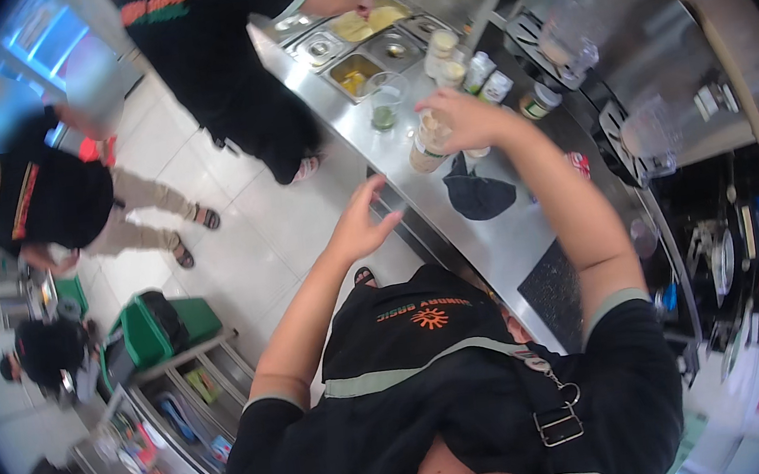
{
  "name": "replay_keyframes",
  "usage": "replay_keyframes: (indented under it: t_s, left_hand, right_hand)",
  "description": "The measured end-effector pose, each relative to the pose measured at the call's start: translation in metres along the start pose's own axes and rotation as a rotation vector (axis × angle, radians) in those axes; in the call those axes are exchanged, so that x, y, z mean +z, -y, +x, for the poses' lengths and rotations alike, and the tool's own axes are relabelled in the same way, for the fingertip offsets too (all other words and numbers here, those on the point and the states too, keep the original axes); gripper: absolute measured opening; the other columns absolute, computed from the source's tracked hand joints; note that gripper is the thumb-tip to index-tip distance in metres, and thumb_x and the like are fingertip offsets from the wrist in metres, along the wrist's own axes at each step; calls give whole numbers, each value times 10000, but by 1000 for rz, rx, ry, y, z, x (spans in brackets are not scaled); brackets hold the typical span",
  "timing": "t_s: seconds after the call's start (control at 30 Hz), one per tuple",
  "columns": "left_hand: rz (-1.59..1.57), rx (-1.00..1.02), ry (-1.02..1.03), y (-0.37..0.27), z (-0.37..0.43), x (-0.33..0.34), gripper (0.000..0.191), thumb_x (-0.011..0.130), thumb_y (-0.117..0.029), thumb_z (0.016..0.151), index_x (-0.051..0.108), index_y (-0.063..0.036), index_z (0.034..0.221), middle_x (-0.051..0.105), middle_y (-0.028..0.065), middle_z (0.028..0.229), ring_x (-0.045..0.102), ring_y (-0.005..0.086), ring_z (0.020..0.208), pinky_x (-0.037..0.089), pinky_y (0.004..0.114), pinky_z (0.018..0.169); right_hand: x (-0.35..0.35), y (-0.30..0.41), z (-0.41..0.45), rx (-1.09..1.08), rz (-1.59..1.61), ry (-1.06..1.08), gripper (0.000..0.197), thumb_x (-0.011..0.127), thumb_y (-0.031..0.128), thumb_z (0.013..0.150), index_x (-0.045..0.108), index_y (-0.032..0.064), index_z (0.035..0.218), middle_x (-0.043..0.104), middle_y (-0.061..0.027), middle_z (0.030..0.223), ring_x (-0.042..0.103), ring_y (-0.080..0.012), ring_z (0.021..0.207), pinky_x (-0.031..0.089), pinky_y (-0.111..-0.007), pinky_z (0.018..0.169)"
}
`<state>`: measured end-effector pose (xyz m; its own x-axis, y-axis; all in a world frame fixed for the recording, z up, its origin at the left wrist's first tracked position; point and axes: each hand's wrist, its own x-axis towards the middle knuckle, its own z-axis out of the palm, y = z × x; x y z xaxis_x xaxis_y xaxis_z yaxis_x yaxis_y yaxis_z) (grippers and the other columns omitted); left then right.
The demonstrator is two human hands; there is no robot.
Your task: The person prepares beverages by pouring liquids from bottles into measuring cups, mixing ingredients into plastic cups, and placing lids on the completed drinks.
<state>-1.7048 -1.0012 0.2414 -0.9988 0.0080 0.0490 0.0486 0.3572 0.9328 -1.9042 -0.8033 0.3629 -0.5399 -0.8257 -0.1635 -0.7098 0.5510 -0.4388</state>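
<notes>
Over the steel counter, my right hand (461,119) is at the top of a clear plastic cup of light brown drink (427,151); its fingers hide part of the rim, and whether they grip it cannot be told. My left hand (367,221) hangs in the air left of the counter's edge, fingers apart, holding nothing. A clear cup with something green at its bottom (383,114) stands beyond the brown drink. Beside the drink, nearer to me, lies a dark cap or cloth (479,190). White-lidded bottles (496,85) stand behind my right hand.
Steel food pans (354,77) are set into the counter's far end, where a co-worker's hand (364,7) reaches in. Blender jugs (649,136) stand at the right. Another person (52,197) stands at the left, near a green bin (151,330). A dark mat (554,294) lies on the counter.
</notes>
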Motion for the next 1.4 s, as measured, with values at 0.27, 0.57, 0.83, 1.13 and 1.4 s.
replay_keyframes:
  t_s: [0.27, 0.57, 0.83, 1.13, 1.4]
  left_hand:
    - [-820, 466, 436, -159, 120, 29, 1144, 903, -240, 606, 183, -6, 1464, 434, 147, 1378, 470, 247, 1253, 393, 381, 1029]
    - [-721, 673, 313, -235, 125, 70, 907, 832, -185, 665, 288, -20, 1372, 497, 129, 1272, 536, 220, 1145, 444, 370, 949]
    - [-756, 659, 362, -251, 129, 75, 936, 812, -146, 691, 243, -1, 1420, 501, 140, 1287, 534, 225, 1174, 434, 356, 978]
    - [-681, 678, 274, -246, 134, 76, 943, 815, -160, 686, 246, 1, 1421, 498, 153, 1288, 527, 239, 1179, 428, 363, 977]
    - [-540, 663, 133, -256, 134, 75, 941, 818, -175, 685, 244, -16, 1414, 504, 174, 1275, 542, 259, 1158, 443, 369, 965]
  right_hand:
    - [-195, 121, -106, -204, 50, 61, 729, 543, -85, 498, 547, 66, 1211, 461, -123, 1317, 480, -304, 1213, 354, -378, 1067]
    - [-238, 134, -166, -93, 61, 51, 749, 560, -91, 493, 567, 74, 1224, 402, -130, 1437, 396, -284, 1345, 322, -397, 1107]
    - [-246, 124, -178, -39, 42, 22, 759, 571, -63, 507, 558, 68, 1255, 360, -138, 1479, 390, -273, 1353, 317, -396, 1114]
    - [-252, 124, -173, -94, 112, 48, 752, 634, 22, 553, 525, 65, 1296, 382, -158, 1455, 431, -264, 1314, 355, -382, 1081]
    - [-237, 149, -162, 520, -326, -266, 782, 661, 516, 778, 461, 46, 1370, 541, -210, 1285, 554, -305, 1173, 435, -372, 986]
